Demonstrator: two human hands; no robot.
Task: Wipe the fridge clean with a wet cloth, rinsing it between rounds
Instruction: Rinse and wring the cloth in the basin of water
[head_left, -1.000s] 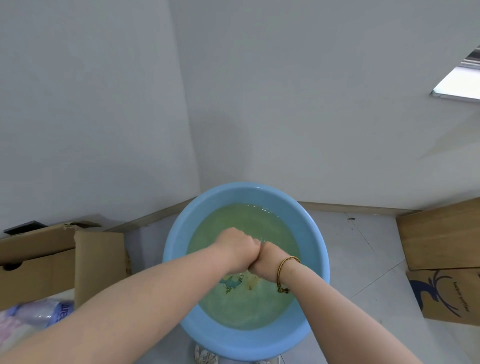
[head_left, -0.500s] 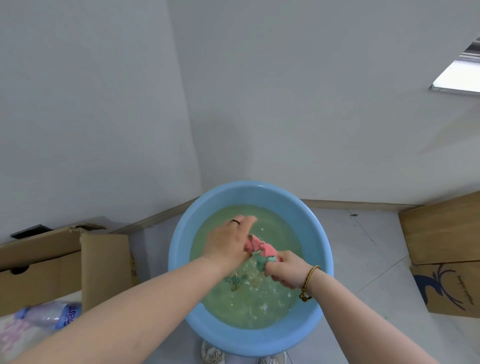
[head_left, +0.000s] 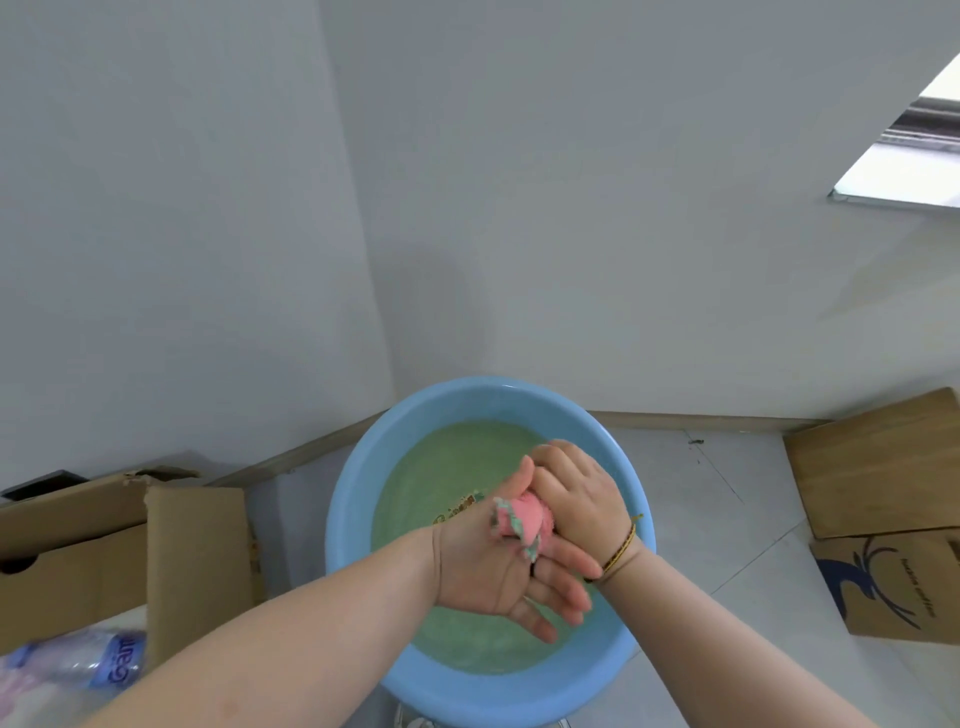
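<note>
A blue basin (head_left: 349, 501) of greenish water (head_left: 447, 475) stands on the floor in a wall corner. Over the water I hold a balled-up pink cloth (head_left: 522, 519) with teal edging between both hands. My left hand (head_left: 493, 571) lies palm up beneath it, fingers straight and pointing right under my right wrist. My right hand (head_left: 579, 499) sits on top, its fingers curled over the far side of the cloth and squeezing it against the left palm. The fridge is out of view.
An open cardboard box (head_left: 78, 540) stands left of the basin, with a plastic bottle (head_left: 78, 670) lying in front of it. Two more cardboard boxes (head_left: 883, 467) (head_left: 893, 587) lean at the right. Grey walls meet behind the basin; tiled floor (head_left: 727, 519) lies to the right.
The hands were clenched together low in the water, then lifted the cloth. Now the left hand has turned palm up and flat, with the right pressing the cloth onto it.
</note>
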